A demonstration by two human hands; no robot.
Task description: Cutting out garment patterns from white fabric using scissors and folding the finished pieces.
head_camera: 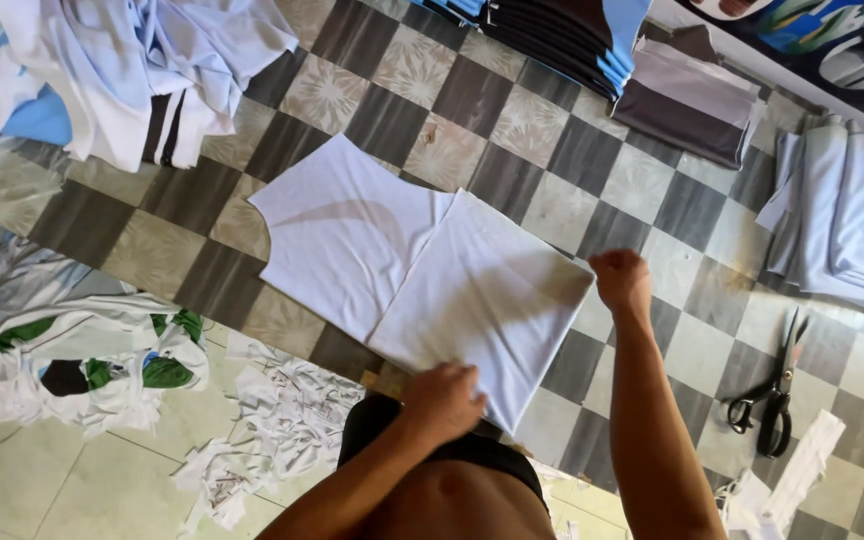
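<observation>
- At the far left, a heap of white-and-green printed garments [92, 365] lay bunched on the pale floor [72, 480], with white fabric scraps [272, 425] strewn just beside it.
- Above them, at the top left, a loose pile of white and light-blue shirts [112, 70] spilled onto the checkered floor [392, 110].
- In the middle, a white cut fabric panel [347, 235] with a scooped armhole edge lay flat on the checkered floor, a faint grey curve showing across it.
- Overlapping its right edge, a folded white fabric piece [487, 300] lay flat at a slant, touching the panel.
- The left hand [444, 400] rested on the near corner of the folded piece, its fingers curled down onto the cloth; whether they pinched the edge could not be told.
- The right hand [620, 282] sat at the piece's far right corner, fingers pressed together in a loose fist, seemingly gripping the edge of the cloth.
- At the top, a stack of dark and blue folded garments [562, 35] stood beside a folded grey cloth [687, 105].
- Right of the arms, black-handled scissors [777, 390] lay closed on the floor, well apart from the hands.
- At the far right, a stack of pale blue-white folded fabric [852, 215] lay beside the wall.
</observation>
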